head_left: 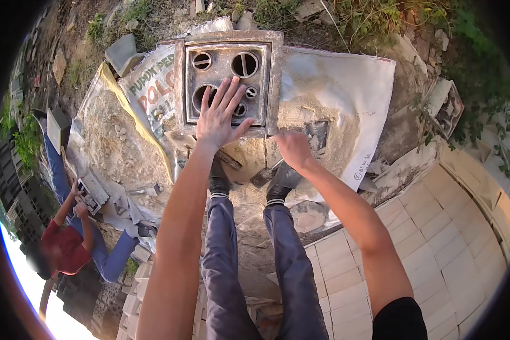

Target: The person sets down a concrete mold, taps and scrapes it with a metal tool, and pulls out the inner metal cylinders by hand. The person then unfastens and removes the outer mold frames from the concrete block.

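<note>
A square metal brick mould (275, 85) with a rusty frame stands between my feet and the back of the sheet. Its inset plate (224, 61) has several round holes of different sizes, some crossed by a bar. My left hand (216, 118) lies on the plate with fingers spread, covering its lower middle. At the frame's lower right corner, my right hand (293, 149) is closed in a fist; whatever it grips is hidden. Below the hands, pale powder (246, 184) covers the ground around my dark shoes.
Printed sacks (374, 85) are spread under the powder. Stacked pale bricks (436, 249) fill the lower right. On the left, another person (68, 249) in a red shirt handles a similar mould (92, 192). Broken slabs (120, 52) and plants (374, 22) lie behind.
</note>
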### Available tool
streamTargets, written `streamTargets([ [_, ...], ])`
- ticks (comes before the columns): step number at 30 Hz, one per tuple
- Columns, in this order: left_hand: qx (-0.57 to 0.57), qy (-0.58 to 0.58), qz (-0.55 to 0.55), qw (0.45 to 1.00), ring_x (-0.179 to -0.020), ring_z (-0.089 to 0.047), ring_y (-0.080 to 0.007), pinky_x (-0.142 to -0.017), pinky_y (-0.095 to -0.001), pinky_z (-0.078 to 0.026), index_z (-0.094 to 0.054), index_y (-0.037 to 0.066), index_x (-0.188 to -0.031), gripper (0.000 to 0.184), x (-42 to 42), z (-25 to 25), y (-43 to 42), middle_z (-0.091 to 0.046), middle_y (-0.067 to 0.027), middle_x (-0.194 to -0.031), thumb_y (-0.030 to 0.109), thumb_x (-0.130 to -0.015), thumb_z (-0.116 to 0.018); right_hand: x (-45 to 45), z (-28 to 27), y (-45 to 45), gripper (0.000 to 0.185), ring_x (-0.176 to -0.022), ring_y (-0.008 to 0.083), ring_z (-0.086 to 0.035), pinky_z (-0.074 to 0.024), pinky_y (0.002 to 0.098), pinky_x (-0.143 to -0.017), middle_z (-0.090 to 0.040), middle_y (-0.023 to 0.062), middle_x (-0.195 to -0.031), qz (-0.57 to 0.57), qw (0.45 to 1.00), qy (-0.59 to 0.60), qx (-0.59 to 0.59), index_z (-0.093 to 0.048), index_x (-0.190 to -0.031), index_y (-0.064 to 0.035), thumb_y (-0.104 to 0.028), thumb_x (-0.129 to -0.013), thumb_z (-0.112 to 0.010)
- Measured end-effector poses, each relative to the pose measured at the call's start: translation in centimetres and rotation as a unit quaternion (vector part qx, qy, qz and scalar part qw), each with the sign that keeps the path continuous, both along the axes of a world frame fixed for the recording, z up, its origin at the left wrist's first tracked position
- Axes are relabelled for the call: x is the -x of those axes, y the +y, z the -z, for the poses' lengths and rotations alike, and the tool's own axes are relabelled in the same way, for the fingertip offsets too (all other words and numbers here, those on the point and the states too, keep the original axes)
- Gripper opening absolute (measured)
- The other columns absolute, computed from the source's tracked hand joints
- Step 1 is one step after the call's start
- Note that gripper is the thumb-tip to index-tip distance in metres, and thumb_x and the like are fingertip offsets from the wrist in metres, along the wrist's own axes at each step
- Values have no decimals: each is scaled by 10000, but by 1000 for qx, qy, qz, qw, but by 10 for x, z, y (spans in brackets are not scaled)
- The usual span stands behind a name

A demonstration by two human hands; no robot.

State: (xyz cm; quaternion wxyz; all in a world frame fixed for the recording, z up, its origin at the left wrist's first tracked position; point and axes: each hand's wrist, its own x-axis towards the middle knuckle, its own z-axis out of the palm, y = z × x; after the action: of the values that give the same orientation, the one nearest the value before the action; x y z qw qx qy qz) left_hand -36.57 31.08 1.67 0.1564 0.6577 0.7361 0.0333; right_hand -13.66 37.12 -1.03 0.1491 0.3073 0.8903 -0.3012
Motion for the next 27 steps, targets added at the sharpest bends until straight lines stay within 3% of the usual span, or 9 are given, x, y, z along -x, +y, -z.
streamTargets([
  [2,-3,-13,-2,1000,-1464,-148,-186,-1182,-471,-97,-207,201,-1518,851,0,-1,1,-177,-15,-1588,559,-833,-564,-7,6,-12,265,-596,288,-613,-509,411,-577,-605,99,-710,24,981,149,-118,-618,-1034,-48,-58,-771,-593],
  [6,-4,-9,-2,1000,-1465,-143,-183,-1183,-471,-93,-195,205,-1520,857,-2,-2,3,-163,-13,-1591,572,-833,-552,1,-2,-9,215,-670,305,-641,-517,424,-617,-638,109,-748,72,985,120,-103,-633,-1004,-40,-117,-806,-598],
  [8,21,0,0,1000,-1465,-138,-183,-1183,-471,-92,-185,208,-1521,852,0,-5,2,-147,-9,-1594,580,-840,-536,13,-15,6,219,-742,328,-657,-522,441,-664,-661,150,-793,69,994,-60,61,-640,-953,-13,-190,-829,-605],
  [11,12,-11,4,1000,-1466,-131,-182,-1183,-470,-92,-179,212,-1522,846,2,-3,1,-140,-6,-1596,585,-847,-527,10,6,25,248,-809,360,-648,-513,467,-668,-661,210,-815,18,981,-108,159,-637,-867,-1,-245,-880,-596],
  [13,12,-16,7,1000,-1467,-123,-185,-1185,-468,-89,-176,213,-1523,842,3,-3,-1,-138,-6,-1596,591,-852,-517,10,6,15,207,-800,367,-645,-512,472,-679,-642,226,-822,-39,985,-112,129,-630,-876,21,-183,-855,-596],
  [16,29,-41,1,999,-1467,-125,-193,-1182,-482,-98,-175,207,-1523,838,4,-4,1,-140,-14,-1595,586,-858,-516,4,5,-2,129,-805,317,-599,-496,428,-739,-571,115,-833,-43,990,2,-138,-631,-886,-36,-74,-773,-583],
  [20,6,-65,4,998,-1462,-153,-199,-1177,-494,-116,-220,184,-1512,809,8,-5,1,-160,-20,-1590,562,-865,-526,16,-1,-19,234,-954,268,-553,-429,397,-815,-557,120,-943,88,986,-73,-118,-614,-1025,-25,-75,-804,-555],
  [24,-19,-110,-4,994,-1457,-173,-205,-1172,-505,-131,-283,150,-1484,768,12,-5,0,-183,-27,-1584,526,-868,-547,23,-17,-24,352,-1041,288,-512,-379,424,-906,-539,141,-1086,93,973,-123,-171,-571,-1181,-27,-83,-835,-533],
  [27,-59,-205,-6,977,-1446,-210,-232,-1167,-505,-159,-333,130,-1448,680,23,-3,-3,-251,-50,-1560,352,-872,-617,22,-40,-11,468,-1157,324,-456,-309,451,-995,-474,174,-1251,159,935,-232,-217,-473,-1313,-30,-72,-852,-542],
])
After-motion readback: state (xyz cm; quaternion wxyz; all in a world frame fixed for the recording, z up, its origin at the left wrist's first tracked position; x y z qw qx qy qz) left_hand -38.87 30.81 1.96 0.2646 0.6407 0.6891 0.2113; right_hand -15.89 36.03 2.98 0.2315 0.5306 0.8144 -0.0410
